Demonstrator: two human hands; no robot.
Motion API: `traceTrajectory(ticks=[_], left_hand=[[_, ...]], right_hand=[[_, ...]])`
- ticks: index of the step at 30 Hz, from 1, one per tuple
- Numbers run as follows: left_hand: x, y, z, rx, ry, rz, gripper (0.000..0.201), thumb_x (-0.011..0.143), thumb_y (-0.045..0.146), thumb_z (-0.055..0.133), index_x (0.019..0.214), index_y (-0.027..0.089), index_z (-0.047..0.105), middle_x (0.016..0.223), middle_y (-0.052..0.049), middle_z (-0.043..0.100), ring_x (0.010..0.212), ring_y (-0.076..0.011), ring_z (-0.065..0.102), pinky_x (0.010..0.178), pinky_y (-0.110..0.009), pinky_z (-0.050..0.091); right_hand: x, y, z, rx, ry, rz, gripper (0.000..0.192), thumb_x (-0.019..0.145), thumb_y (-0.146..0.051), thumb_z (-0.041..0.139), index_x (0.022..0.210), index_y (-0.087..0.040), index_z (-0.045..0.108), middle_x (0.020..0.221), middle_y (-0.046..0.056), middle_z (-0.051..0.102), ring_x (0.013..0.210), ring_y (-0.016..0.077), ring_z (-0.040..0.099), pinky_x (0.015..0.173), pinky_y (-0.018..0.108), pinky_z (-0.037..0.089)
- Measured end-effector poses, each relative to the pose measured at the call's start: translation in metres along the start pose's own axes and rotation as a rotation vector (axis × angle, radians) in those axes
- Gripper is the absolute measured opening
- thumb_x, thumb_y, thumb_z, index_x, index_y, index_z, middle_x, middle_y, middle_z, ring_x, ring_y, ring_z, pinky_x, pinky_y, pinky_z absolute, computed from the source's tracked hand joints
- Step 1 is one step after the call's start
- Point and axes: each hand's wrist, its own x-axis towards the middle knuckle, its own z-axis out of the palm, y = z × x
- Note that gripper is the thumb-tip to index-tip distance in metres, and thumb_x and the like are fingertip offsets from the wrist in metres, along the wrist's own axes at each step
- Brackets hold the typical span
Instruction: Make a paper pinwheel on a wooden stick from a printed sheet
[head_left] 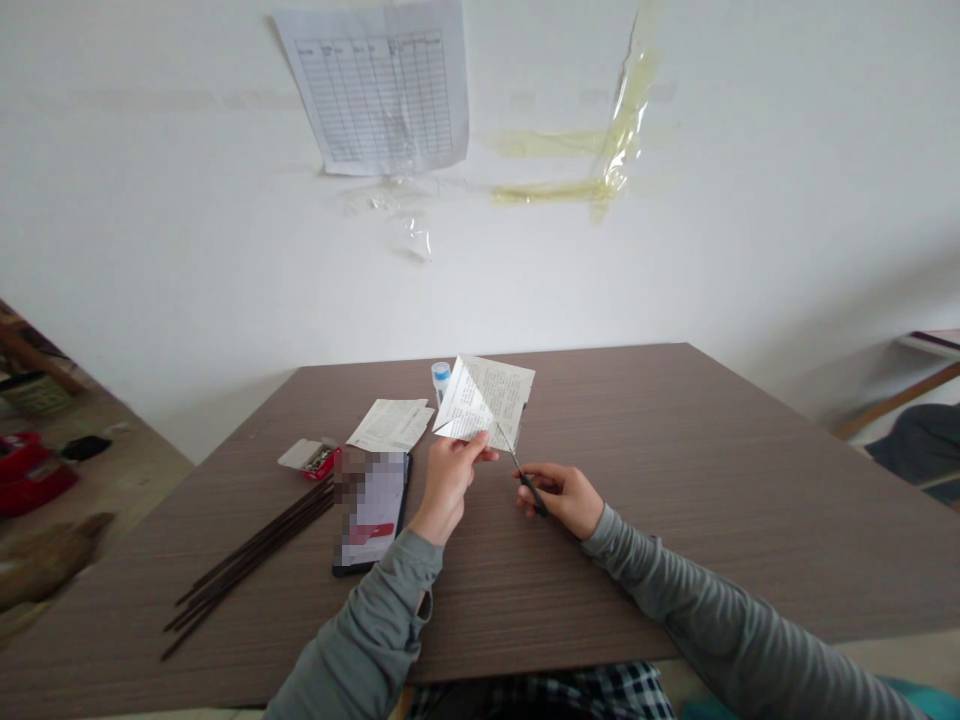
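Several thin dark sticks point(259, 552) out at far left on the bench point(247, 480), next a small red-and-white box point(319, 463), then a phone point(375, 520) with loose printed sheets point(390, 425) just beyond: best left alone for now. On to the left hand point(450, 475), with thumb on top and fingers tucked beneath, pinching the lower edge of a folded printed paper point(491, 395), up in front at mid-bench. Keep that pinch firm, and well off the cutting line! And here, the scissors point(532, 490), with blades at the paper by the flap's diagonal edge, too fine to tell how far parted. Probably best with short, steady snips, turning paper rather than wrist. Finally the right hand point(566, 497), curled around the dark handles: steady there!
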Motion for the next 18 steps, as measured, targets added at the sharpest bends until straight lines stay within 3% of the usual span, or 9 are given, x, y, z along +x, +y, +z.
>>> traceTrajectory(ticks=[9,18], left_hand=[[-0.0009,-0.001,-0.0006,0.013,-0.025,-0.013,0.027,0.08,0.034,0.107,0.083,0.02,0.084,0.07,-0.007,0.084,0.059,-0.0215,0.079,0.047,-0.024,0.024],[-0.002,0.0003,0.0008,-0.03,-0.022,-0.018,0.026,0.075,0.033,0.105,0.084,0.021,0.083,0.073,-0.006,0.086,0.065,-0.0222,0.083,0.046,-0.021,0.025]], right_hand=[[-0.0005,-0.0018,0.0006,-0.003,0.003,0.014,0.082,0.069,-0.087,0.116,0.109,-0.019,0.092,0.079,0.007,0.088,0.065,0.025,0.08,0.075,0.042,0.072],[-0.0006,0.0021,0.0014,0.009,0.0,0.014,0.077,0.074,-0.085,0.114,0.109,-0.02,0.093,0.078,0.008,0.087,0.066,0.0277,0.081,0.076,0.045,0.073]])
